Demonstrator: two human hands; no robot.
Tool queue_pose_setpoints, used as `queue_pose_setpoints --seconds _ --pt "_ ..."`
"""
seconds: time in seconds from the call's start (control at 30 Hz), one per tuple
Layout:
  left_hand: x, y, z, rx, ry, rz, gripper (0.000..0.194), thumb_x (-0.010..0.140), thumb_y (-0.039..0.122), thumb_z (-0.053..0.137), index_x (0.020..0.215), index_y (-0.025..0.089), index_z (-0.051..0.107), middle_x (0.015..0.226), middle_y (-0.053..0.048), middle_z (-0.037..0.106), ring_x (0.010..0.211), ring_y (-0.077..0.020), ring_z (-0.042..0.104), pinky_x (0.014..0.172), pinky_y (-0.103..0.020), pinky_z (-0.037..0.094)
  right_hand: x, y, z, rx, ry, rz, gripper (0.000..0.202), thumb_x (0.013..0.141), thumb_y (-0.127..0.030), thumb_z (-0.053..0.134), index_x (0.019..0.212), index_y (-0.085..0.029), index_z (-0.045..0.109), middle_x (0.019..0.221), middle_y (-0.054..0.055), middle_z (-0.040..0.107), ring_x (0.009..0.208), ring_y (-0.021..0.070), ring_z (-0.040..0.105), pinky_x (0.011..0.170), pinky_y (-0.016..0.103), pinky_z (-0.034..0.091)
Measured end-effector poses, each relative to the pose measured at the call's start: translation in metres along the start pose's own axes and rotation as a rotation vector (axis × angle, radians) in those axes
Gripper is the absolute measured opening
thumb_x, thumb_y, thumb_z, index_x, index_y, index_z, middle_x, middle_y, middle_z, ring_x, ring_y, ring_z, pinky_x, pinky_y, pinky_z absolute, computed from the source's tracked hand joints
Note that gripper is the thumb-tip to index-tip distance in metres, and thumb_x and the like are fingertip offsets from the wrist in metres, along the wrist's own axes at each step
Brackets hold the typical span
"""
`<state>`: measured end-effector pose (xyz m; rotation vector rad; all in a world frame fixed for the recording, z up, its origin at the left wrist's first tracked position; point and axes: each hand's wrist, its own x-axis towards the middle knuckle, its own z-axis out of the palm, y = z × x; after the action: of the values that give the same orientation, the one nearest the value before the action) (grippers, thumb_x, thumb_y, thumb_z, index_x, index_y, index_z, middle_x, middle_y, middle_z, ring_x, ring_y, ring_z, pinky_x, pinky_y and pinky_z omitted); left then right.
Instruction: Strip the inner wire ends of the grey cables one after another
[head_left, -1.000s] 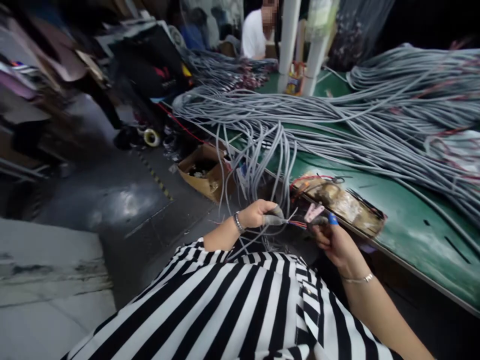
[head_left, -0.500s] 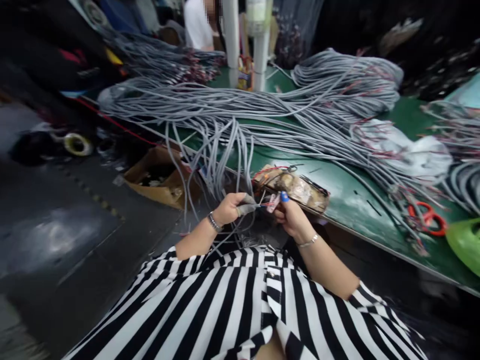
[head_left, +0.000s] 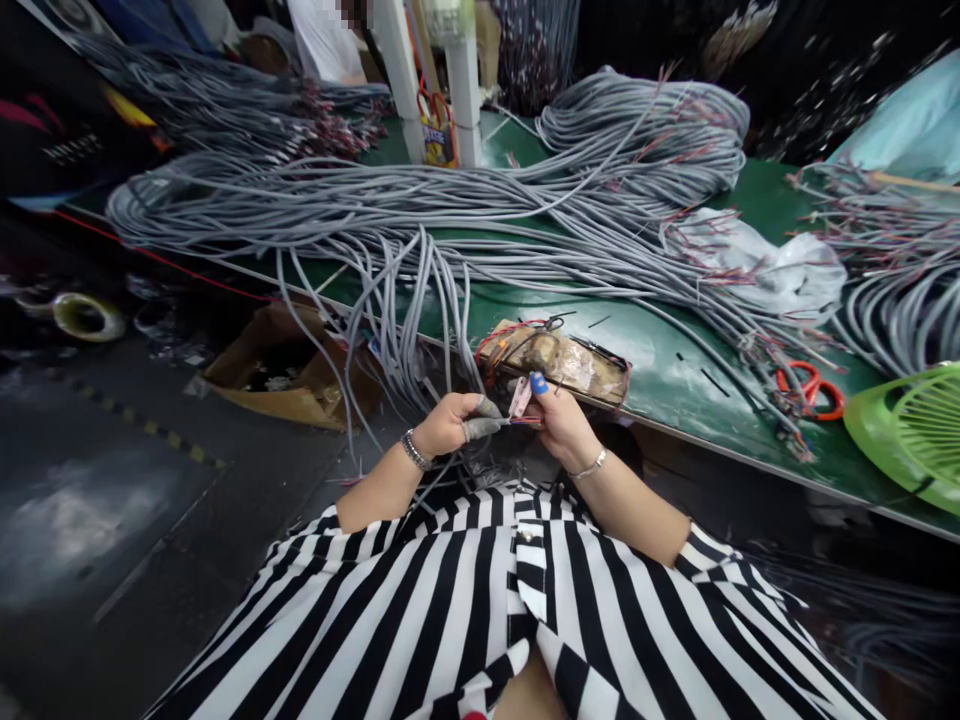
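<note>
My left hand [head_left: 450,424] pinches a grey cable close to its end, with grey coverings on the thumb and finger. Thin coloured wires [head_left: 523,420] stick out of that end towards my right hand [head_left: 559,425]. The right hand is closed, its thumb wrapped in blue, around a small pale pinkish piece [head_left: 520,397] and the wire tips. Exactly what that piece is I cannot make out. Just beyond the hands, a taped brown block [head_left: 574,365] with red and black wires lies at the table edge.
Long grey cables [head_left: 322,205] cover the green table [head_left: 652,335], several hanging over its front edge. Orange-handled scissors [head_left: 810,390] and a green fan [head_left: 907,430] are at right. A cardboard box [head_left: 292,385] stands on the floor at left. Another person's white sleeve [head_left: 322,40] shows behind.
The camera view has shifted, so the table appears further left. The pale piece now stands more upright in my right hand, and the wires lie below it against the right fingers.
</note>
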<state>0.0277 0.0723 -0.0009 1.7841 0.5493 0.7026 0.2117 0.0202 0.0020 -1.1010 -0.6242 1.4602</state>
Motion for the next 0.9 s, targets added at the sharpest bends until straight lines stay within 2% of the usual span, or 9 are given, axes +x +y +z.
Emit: queue_pose_setpoints --seconds 0.2,0.33,0.43,0.53,0.6,0.7,0.8,0.83,0.9 --pt "0.000 0.001 0.008 -0.020 -0.007 -0.013 0.035 0.079 0.043 0.068 0.078 0.009 0.066 0.068 -0.004 0.064 0.062 -0.0106 0.056 0.061 -0.021 0.047 -0.003 0.000 0.001 0.076 -0.030 0.081 0.057 0.062 -0.070 0.070 0.070 -0.016 0.055 0.048 -0.008 0.036 0.042 0.0030 0.019 0.040 0.020 0.008" --pt "-0.013 0.006 0.006 -0.002 -0.048 -0.038 0.034 0.081 0.043 0.066 0.078 0.009 0.066 0.068 -0.005 0.065 0.061 -0.0109 0.056 0.059 -0.020 0.046 -0.006 0.002 -0.007 0.138 -0.054 0.180 0.059 0.060 -0.072 0.070 0.073 -0.016 0.054 0.057 -0.005 0.048 0.042 0.0019 0.019 0.039 0.018 0.003" --pt "-0.031 0.004 0.006 0.084 -0.158 -0.068 0.032 0.084 0.041 0.063 0.080 0.010 0.067 0.070 -0.005 0.066 0.063 -0.0116 0.059 0.061 -0.020 0.047 -0.011 0.003 -0.019 0.101 -0.081 0.200 0.055 0.063 -0.068 0.070 0.072 -0.015 0.057 0.062 -0.003 0.053 0.042 0.0014 0.015 0.039 0.019 0.003" --pt "-0.049 -0.008 0.007 0.264 -0.346 -0.138 0.028 0.086 0.039 0.061 0.083 0.012 0.069 0.073 -0.004 0.068 0.067 -0.0121 0.060 0.066 -0.020 0.046 -0.021 0.000 -0.032 0.016 -0.126 0.157 0.048 0.065 -0.060 0.072 0.070 -0.014 0.059 0.058 -0.004 0.049 0.043 0.0018 0.014 0.040 0.019 0.005" --pt "-0.057 -0.017 0.005 0.388 -0.426 -0.189 0.027 0.087 0.038 0.058 0.080 0.014 0.069 0.074 -0.003 0.067 0.068 -0.0125 0.060 0.069 -0.021 0.047 -0.033 -0.007 -0.039 -0.082 -0.124 0.056 0.042 0.066 -0.055 0.074 0.075 -0.015 0.063 0.060 -0.003 0.052 0.044 0.0025 0.020 0.040 0.019 0.010" --pt "-0.056 -0.013 -0.004 0.408 -0.549 -0.201 0.021 0.083 0.036 0.062 0.084 0.015 0.068 0.085 -0.004 0.068 0.080 -0.0156 0.061 0.079 -0.025 0.049 -0.058 -0.031 -0.051 -0.287 -0.014 -0.255 0.033 0.071 -0.048 0.073 0.079 -0.017 0.068 0.067 0.001 0.059 0.053 0.0079 0.040 0.047 0.022 0.031" --pt "-0.037 0.019 -0.022 0.258 -0.604 -0.232 0.027 0.082 0.035 0.064 0.102 0.016 0.067 0.102 -0.008 0.069 0.094 -0.0182 0.063 0.086 -0.028 0.050 -0.080 -0.064 -0.071 -0.482 0.215 -0.617 0.023 0.078 -0.043 0.068 0.079 -0.020 0.071 0.075 0.005 0.064 0.070 0.0167 0.054 0.065 0.030 0.043" --pt "-0.026 0.033 -0.028 0.219 -0.588 -0.225 0.029 0.083 0.036 0.063 0.103 0.016 0.067 0.103 -0.008 0.070 0.094 -0.0188 0.064 0.086 -0.029 0.051 -0.083 -0.073 -0.080 -0.508 0.322 -0.697 0.022 0.079 -0.043 0.067 0.080 -0.021 0.072 0.077 0.006 0.064 0.072 0.0181 0.055 0.065 0.031 0.043" --pt "0.001 0.059 -0.037 0.188 -0.489 -0.196 0.028 0.083 0.038 0.062 0.099 0.014 0.068 0.096 -0.009 0.071 0.087 -0.0188 0.066 0.081 -0.029 0.053 -0.081 -0.087 -0.101 -0.479 0.483 -0.737 0.024 0.079 -0.044 0.066 0.084 -0.022 0.072 0.074 0.005 0.062 0.066 0.0167 0.052 0.056 0.029 0.040"
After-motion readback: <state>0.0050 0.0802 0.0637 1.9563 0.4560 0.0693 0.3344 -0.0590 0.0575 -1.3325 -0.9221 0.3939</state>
